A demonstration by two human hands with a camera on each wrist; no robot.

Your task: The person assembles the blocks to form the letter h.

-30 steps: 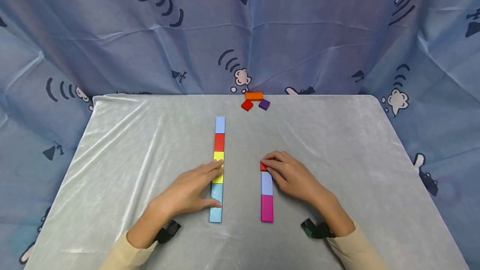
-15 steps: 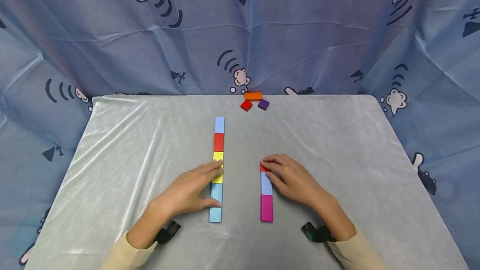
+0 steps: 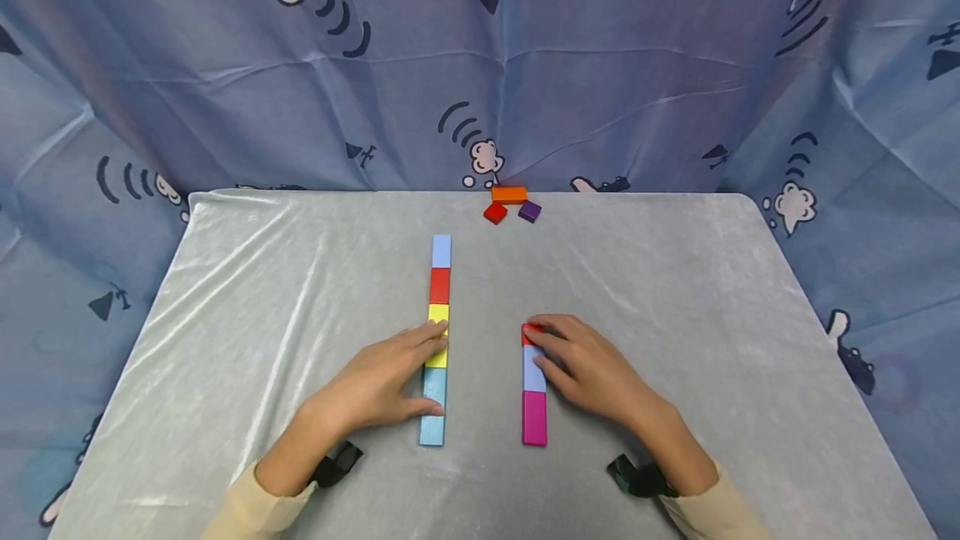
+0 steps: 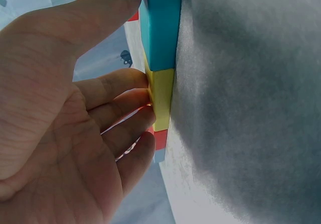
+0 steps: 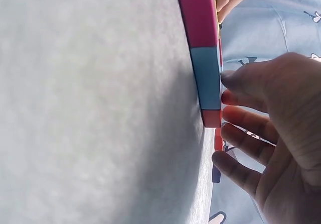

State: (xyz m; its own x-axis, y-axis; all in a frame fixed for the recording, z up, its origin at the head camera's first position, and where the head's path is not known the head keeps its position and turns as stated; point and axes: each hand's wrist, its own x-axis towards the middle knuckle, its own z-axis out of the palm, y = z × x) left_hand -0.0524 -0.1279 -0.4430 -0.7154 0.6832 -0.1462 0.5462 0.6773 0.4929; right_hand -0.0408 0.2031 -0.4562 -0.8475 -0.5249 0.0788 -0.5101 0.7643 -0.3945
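Note:
Two straight rows of coloured blocks lie on the cloth. In the head view, the left row runs from a light blue block (image 3: 442,251) through a red block (image 3: 439,286) and a yellow stretch (image 3: 437,358) to light blue-teal blocks (image 3: 433,386). My left hand (image 3: 367,386) rests along it, fingertips on the yellow and thumb on the teal. The shorter right row has a small red block (image 5: 211,118), a light blue block (image 5: 206,78) and a magenta block (image 3: 534,419). My right hand (image 3: 592,365) touches its far end with loose fingers, thumb at the light blue block.
At the table's far edge lie an orange block (image 3: 509,195), a small red block (image 3: 495,212) and a small purple block (image 3: 529,211). A blue patterned curtain (image 3: 600,65) hangs behind the grey-white cloth (image 3: 675,290).
My right hand has drawn slightly back toward me, and its fingers have eased off the small red block, showing more of it. The left hand and both rows keep their places.

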